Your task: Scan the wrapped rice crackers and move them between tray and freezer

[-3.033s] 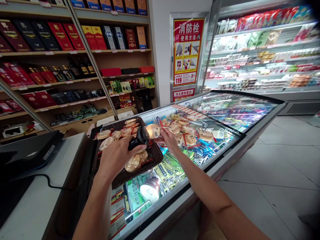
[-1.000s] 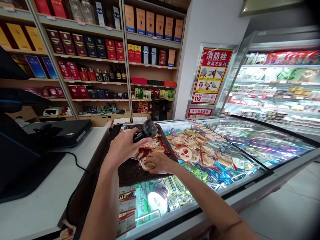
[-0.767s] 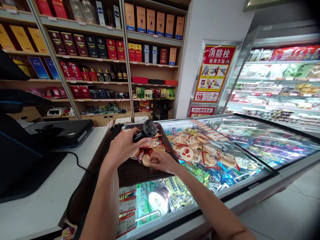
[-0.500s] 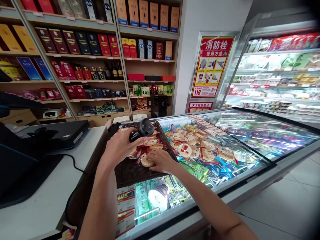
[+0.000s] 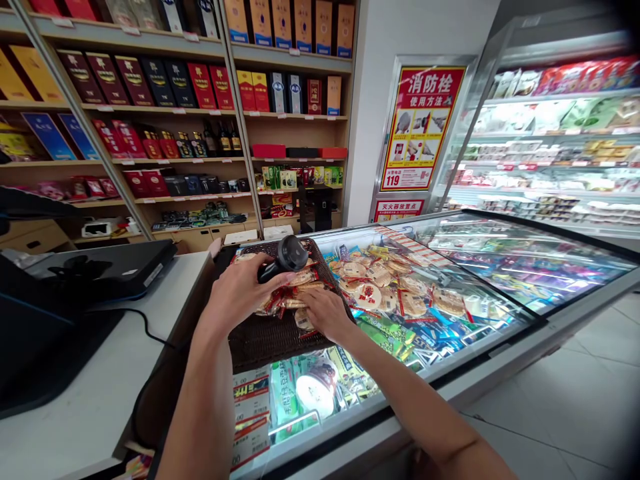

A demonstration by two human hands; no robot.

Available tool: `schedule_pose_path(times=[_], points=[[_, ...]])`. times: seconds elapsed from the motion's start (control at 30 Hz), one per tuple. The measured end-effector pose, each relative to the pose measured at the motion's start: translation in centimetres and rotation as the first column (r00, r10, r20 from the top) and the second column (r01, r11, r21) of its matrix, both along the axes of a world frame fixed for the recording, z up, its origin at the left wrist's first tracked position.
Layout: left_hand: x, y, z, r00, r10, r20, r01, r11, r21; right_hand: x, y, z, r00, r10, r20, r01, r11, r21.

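Note:
My left hand (image 5: 237, 290) is wrapped around the handle of a black barcode scanner (image 5: 291, 255), whose round head hangs over a dark brown woven basket (image 5: 273, 350). Inside the basket lie several clear packets of round, flat crackers with red trim. My right hand (image 5: 327, 312) reaches in from the right, its fingers curled onto a cracker packet (image 5: 311, 289) below the scanner. The fingertips are partly hidden among the wrappers. Just under that hand another cracker packet (image 5: 303, 319) leans on the basket floor.
The basket rests on a glass-topped freezer (image 5: 480, 343) with ice-cream packs inside. More cracker packets (image 5: 380, 277) lie right of the basket. A white counter (image 5: 65, 393) with a black device and cable stands left. Shelves of boxed bottles (image 5: 165, 83) line the back.
My right hand has moved slightly up and farther into the basket, and packets under its fingers have shifted. My left hand still holds the barcode scanner in nearly the same place.

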State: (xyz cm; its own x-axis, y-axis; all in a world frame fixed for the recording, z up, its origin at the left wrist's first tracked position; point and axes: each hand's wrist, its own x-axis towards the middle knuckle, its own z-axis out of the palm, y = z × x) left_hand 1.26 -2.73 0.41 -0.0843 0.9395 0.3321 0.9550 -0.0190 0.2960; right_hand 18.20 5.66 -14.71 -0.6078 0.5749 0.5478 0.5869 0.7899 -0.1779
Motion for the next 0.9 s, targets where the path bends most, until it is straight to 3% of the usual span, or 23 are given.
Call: schedule_pose_path(times=[0.13,0.27,0.4,0.5,0.7,0.9], points=[[-0.1,0.2,-0.1,0.998,-0.056,0.042,0.055,0.998,0.021,0.7,0.3,0.5,0.945,0.092,-0.313,-0.056,0.991,0.122],[-0.4,0.5,0.0,0.984,-0.132,0.123,0.131,0.991,0.02,1.8,0.9,1.2,0.869,0.237,-0.435,-0.095,0.941,0.324],[-0.2,1.1,-0.2,0.945,-0.205,0.255,0.205,0.978,0.03,2.8,1.3,1.6,0.801,0.291,-0.523,0.004,0.871,0.491],[0.5,1.6,-0.8,0.867,-0.255,0.428,0.262,0.964,0.043,3.3,1.5,1.7,0.767,0.306,-0.563,0.088,0.82,0.566],[1.9,2.6,-1.8,0.717,-0.291,0.633,0.298,0.949,0.099,3.8,1.6,1.7,0.716,0.281,-0.639,0.216,0.781,0.586],[1.4,3.0,-2.0,0.736,-0.258,0.626,0.226,0.965,0.132,4.2,2.8,1.1,0.766,0.213,-0.607,0.156,0.854,0.497]])
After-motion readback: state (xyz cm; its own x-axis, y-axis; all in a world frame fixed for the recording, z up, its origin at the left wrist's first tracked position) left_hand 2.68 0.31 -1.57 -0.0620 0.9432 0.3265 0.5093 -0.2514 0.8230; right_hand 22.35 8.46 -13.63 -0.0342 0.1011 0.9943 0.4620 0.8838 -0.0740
